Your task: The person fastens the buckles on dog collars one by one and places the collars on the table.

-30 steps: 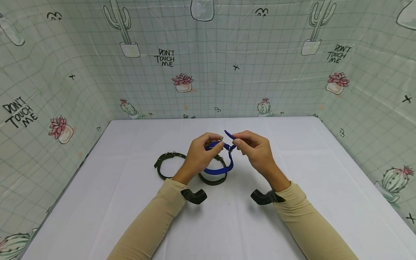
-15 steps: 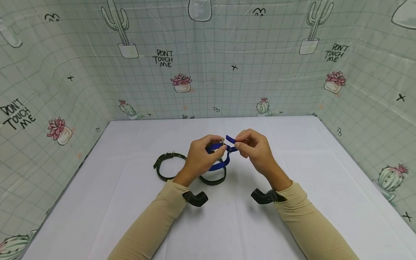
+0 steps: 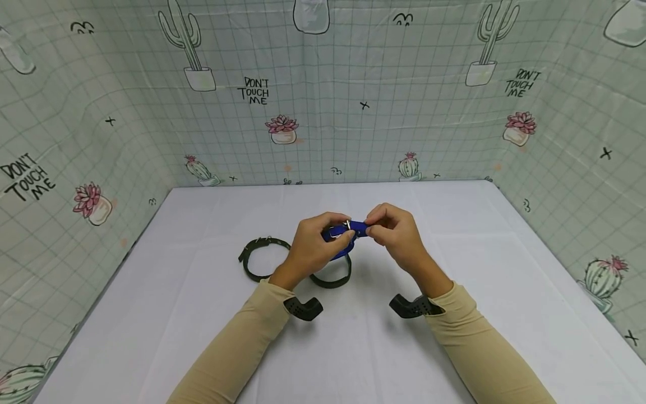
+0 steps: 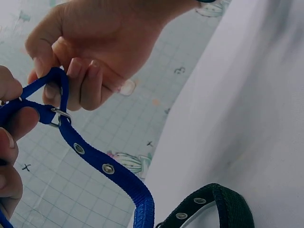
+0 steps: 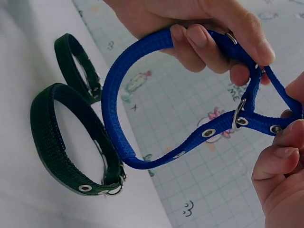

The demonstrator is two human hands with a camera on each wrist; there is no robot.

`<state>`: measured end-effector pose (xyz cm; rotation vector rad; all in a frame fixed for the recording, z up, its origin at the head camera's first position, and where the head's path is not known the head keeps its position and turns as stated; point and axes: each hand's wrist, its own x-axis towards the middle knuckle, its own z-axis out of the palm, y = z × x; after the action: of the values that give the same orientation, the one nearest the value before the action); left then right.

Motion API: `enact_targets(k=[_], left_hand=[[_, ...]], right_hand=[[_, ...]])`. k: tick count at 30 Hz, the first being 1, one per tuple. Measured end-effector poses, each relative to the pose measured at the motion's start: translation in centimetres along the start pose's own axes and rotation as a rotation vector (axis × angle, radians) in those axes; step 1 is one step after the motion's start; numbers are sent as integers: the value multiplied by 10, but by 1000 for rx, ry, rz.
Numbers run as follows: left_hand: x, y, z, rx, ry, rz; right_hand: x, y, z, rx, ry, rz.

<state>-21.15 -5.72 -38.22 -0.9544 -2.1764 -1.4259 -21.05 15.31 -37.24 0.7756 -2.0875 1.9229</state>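
Blue collar (image 3: pixel 347 233): held above the table's (image 3: pixel 454 336) middle, strap through its metal buckle (image 5: pixel 239 114).
Left hand (image 3: pixel 313 247): fingers curled round the loop.
Right hand (image 3: pixel 396 233): pinches the strap end.
Dark green collars (image 3: pixel 259 258) (image 3: pixel 330 279): lying buckled on the table below, left of centre.

Occlusions and cropped regions

In the head view, the left hand (image 3: pixel 313 249) covers most of the blue collar (image 3: pixel 348 231) and part of the near dark collar (image 3: pixel 330 278); the left wrist view crops that collar's lower end.

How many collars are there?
3: a blue collar held in both hands, and two dark green collars lying on the table below.
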Motion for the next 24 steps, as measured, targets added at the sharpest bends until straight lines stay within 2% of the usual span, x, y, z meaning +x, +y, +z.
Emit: enact_targets(k=[9,16,24], left_hand=[[1,1,0,-2,-3,43],[0,2,0,-24,-4,28],[1,1,3,-98,-17,11]], right_hand=[[0,1,-2,40,-53,-37],[0,1,0,27,-86,-34],[0,0,2,28,-140,-33]])
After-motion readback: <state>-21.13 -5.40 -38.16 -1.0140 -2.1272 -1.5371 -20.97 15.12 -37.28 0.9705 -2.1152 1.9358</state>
